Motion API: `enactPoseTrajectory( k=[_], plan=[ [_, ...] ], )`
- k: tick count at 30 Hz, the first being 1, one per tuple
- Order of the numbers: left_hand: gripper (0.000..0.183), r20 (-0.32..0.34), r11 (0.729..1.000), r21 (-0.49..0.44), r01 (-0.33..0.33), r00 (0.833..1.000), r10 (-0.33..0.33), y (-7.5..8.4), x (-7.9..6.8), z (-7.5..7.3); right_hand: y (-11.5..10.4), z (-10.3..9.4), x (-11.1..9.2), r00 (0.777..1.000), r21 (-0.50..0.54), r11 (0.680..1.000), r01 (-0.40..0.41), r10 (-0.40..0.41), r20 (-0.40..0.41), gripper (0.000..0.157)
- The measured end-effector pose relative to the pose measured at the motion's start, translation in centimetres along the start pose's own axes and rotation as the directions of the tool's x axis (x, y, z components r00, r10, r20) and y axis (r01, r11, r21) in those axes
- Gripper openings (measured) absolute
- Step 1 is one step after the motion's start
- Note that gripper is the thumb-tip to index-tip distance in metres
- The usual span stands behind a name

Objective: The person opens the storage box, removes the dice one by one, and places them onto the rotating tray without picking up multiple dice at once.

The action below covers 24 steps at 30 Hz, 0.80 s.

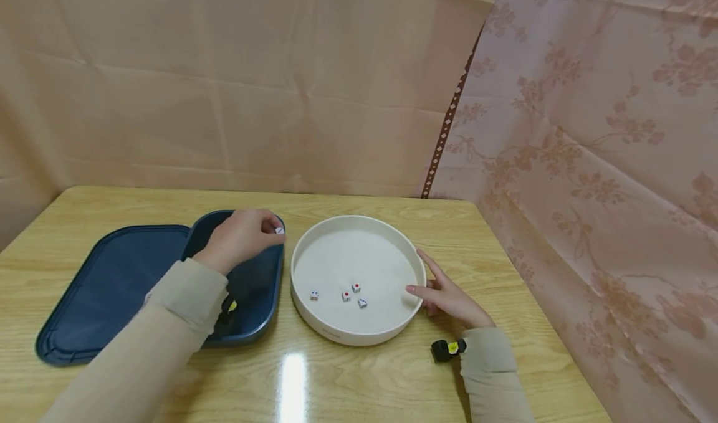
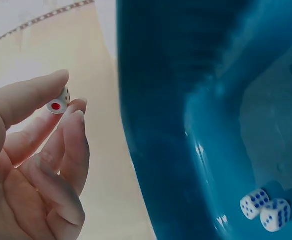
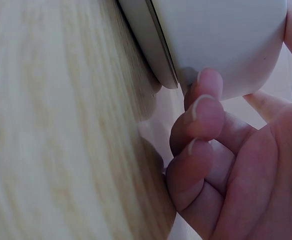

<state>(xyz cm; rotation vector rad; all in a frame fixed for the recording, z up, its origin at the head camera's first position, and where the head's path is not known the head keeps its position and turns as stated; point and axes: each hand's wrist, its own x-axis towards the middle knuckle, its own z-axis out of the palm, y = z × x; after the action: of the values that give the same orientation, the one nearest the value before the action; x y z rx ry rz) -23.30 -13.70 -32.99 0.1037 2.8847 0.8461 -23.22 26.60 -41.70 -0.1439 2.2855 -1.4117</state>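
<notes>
My left hand (image 1: 238,236) pinches a white die (image 2: 57,106) between thumb and fingertips, over the right edge of a dark blue container (image 1: 268,304). A red spot shows on one face of that die. Inside the container, two dice with blue spots (image 2: 275,215) lie side by side in the left wrist view. To its right stands a round white tray (image 1: 359,338), where several small dice (image 1: 346,296) lie toward the front. My right hand (image 1: 453,299) holds the tray's right wall, thumb over the rim and curled fingers (image 3: 198,115) against the outside.
A flat dark blue lid (image 1: 123,280) lies left of the container, next to it. Both stand on a wooden table (image 1: 359,385). A beige cloth (image 1: 252,99) hangs behind, and a flowered pink curtain (image 1: 606,161) runs along the right side.
</notes>
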Motion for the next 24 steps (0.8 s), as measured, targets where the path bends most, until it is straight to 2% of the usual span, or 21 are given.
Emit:
enactPoseTrajectory(
  k=[6,13,24],
  plan=[
    [0.027,0.004,1.000,-0.013,-0.006,1.000,0.006,1.5,-0.2,0.4,0.0,-0.1,0.0,1.000,-0.001,1.000,-0.007,0.007,0.001,0.090],
    [0.031,0.001,0.999,0.004,-0.044,0.999,0.044,2.9,-0.2,0.6,0.0,-0.1,0.0,1.000,0.011,1.000,-0.004,0.004,0.003,0.089],
    [0.032,0.011,0.999,-0.029,-0.035,0.999,0.035,5.0,0.0,1.4,0.1,-0.1,0.0,1.000,0.015,1.000,0.007,-0.007,0.011,0.089]
  ],
)
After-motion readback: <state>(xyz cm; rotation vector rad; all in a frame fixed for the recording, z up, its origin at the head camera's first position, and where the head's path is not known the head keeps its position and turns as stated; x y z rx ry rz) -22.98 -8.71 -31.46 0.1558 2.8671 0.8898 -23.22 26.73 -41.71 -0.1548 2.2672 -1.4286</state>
